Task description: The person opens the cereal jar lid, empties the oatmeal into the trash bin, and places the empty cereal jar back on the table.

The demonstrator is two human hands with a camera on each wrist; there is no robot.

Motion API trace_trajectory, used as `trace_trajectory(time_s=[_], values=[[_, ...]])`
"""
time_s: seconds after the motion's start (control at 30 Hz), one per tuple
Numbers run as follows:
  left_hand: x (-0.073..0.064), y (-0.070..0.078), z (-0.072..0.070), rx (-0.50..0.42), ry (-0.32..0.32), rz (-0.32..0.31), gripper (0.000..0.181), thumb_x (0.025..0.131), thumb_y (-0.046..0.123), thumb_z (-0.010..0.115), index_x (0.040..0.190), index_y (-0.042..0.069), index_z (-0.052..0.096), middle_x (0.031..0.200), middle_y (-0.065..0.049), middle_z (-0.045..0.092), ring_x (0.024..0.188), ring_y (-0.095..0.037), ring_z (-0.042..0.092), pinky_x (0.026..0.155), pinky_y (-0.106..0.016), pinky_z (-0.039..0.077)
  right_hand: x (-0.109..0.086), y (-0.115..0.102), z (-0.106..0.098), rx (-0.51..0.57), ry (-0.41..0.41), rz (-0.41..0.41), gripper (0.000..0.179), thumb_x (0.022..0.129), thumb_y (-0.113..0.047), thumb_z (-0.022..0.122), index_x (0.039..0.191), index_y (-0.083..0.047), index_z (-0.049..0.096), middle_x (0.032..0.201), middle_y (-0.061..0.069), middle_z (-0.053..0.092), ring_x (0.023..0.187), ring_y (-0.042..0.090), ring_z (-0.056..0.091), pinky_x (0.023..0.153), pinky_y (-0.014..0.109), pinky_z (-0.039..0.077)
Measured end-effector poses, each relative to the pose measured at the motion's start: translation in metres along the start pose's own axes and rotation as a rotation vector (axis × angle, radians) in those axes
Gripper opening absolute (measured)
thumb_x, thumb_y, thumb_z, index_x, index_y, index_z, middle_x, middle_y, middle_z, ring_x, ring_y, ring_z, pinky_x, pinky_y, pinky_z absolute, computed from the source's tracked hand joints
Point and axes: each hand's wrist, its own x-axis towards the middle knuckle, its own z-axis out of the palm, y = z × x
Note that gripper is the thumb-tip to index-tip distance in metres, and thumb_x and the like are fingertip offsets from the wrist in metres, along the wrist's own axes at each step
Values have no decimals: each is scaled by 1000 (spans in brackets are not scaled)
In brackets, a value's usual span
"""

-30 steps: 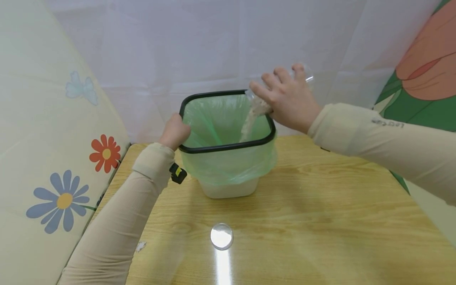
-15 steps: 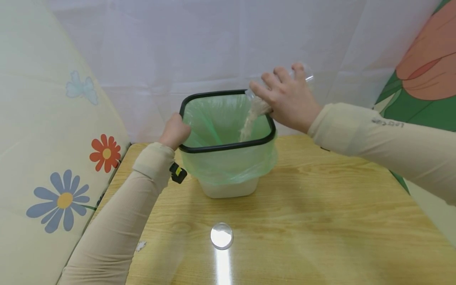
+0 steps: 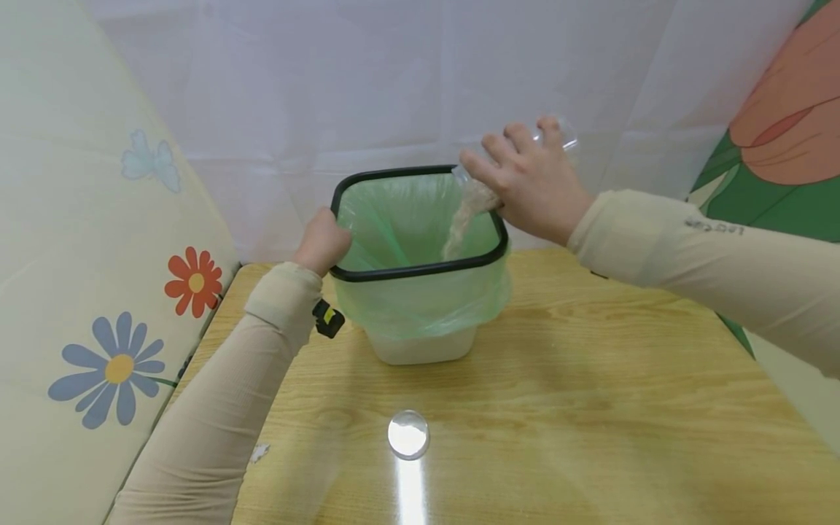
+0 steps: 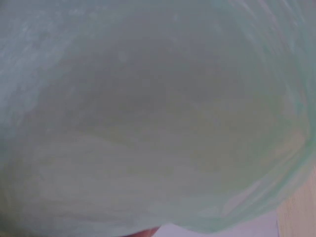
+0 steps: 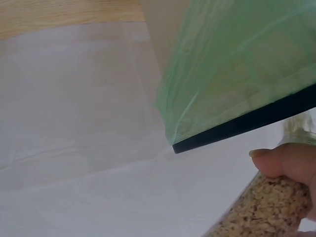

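A white trash bin (image 3: 423,350) with a black rim stands on the table, lined with a green plastic bag (image 3: 420,310) folded over its outside. My left hand (image 3: 322,243) grips the rim at the left side; in the left wrist view the bag fills nearly everything. Over the right rim my right hand (image 3: 534,182) holds a clear jar (image 5: 261,210) tilted mouth-down to the left. Beige-brown flakes (image 3: 461,222) stream from it into the lined bin. The thumb presses near the jar's mouth in the right wrist view. The bin's bottom inside is hidden.
A round clear lid (image 3: 408,435) lies on the wooden table (image 3: 590,408) in front of the bin. A small white scrap (image 3: 259,453) is by the left forearm. A white cloth wall (image 3: 315,95) rises close behind, with flower-printed panels on both sides.
Both hands and the bin hold their places. Flakes keep falling from the tilted jar, and the stream's shape shifts slightly.
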Motion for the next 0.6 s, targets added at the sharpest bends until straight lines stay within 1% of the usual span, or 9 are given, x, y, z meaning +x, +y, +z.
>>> trace_trajectory(time_s=[0.17, 0.27, 0.4, 0.6], values=[[-1, 1, -1, 3, -3, -7, 63, 90, -1, 34, 148, -14, 11, 152, -29, 22, 131, -35, 33, 106, -44, 31, -1, 1, 1, -4, 16, -8, 60, 68, 4, 76, 122, -6, 52, 108, 25, 60, 98, 46, 54, 84, 63, 37], [-1, 2, -1, -7, -8, -13, 64, 90, -1, 33, 148, -13, 10, 153, -29, 20, 131, -34, 32, 107, -44, 31, -1, 1, 1, -5, 11, -8, 61, 68, 3, 76, 123, -6, 52, 108, 25, 60, 99, 46, 54, 84, 63, 37], [-1, 2, -1, -17, -12, -19, 65, 90, -1, 33, 149, -13, 9, 154, -28, 18, 130, -34, 31, 106, -44, 31, -1, 1, 0, -1, -9, -6, 62, 68, 5, 74, 124, -6, 51, 109, 25, 59, 100, 46, 54, 85, 63, 37], [-2, 2, -1, -27, -13, -18, 66, 89, -2, 33, 149, -13, 8, 154, -28, 17, 132, -34, 30, 108, -44, 30, -1, 1, 1, 7, -2, -8, 60, 68, 6, 72, 124, -6, 52, 110, 25, 59, 100, 47, 54, 86, 62, 36]])
